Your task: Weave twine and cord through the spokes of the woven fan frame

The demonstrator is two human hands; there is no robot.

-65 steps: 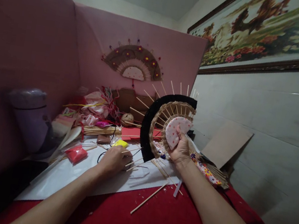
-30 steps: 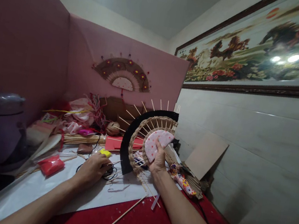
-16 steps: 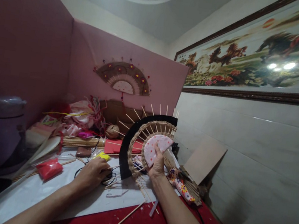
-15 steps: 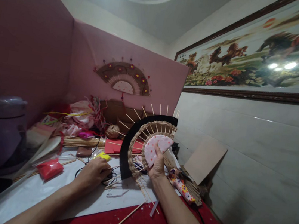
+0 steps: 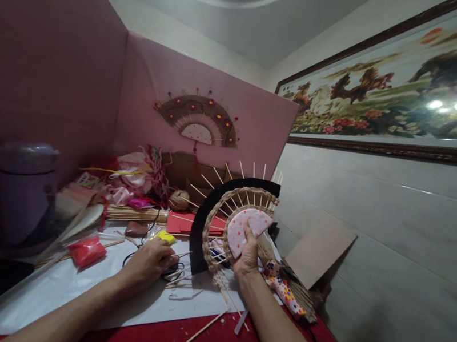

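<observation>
My right hand (image 5: 248,258) grips a handmade fan (image 5: 201,227) by its half-round base of white cloth (image 5: 240,232) with red dots, thumb on the front. Thin sticks spread out from that base, crossed by a braided tan band (image 5: 212,223) and a wide black outer band. To the left, my left hand (image 5: 151,263) rests low over the white sheet with its fingers curled in. Loops of black cord (image 5: 177,274) lie beside and under it. The fingertips hide whatever is in them. A yellow packet (image 5: 165,236) is just behind that hand.
A red packet (image 5: 86,252) lies on the white sheet (image 5: 61,295) at left, near a lidded purple container (image 5: 26,191). Behind are bundled sticks (image 5: 130,213), a twine ball (image 5: 179,199) and red card (image 5: 179,222). A flower-patterned glue gun (image 5: 285,290) lies at right.
The camera has turned slightly left, so the whole scene sits further right. Both hands and the fan keep nearly the same places over the table.
</observation>
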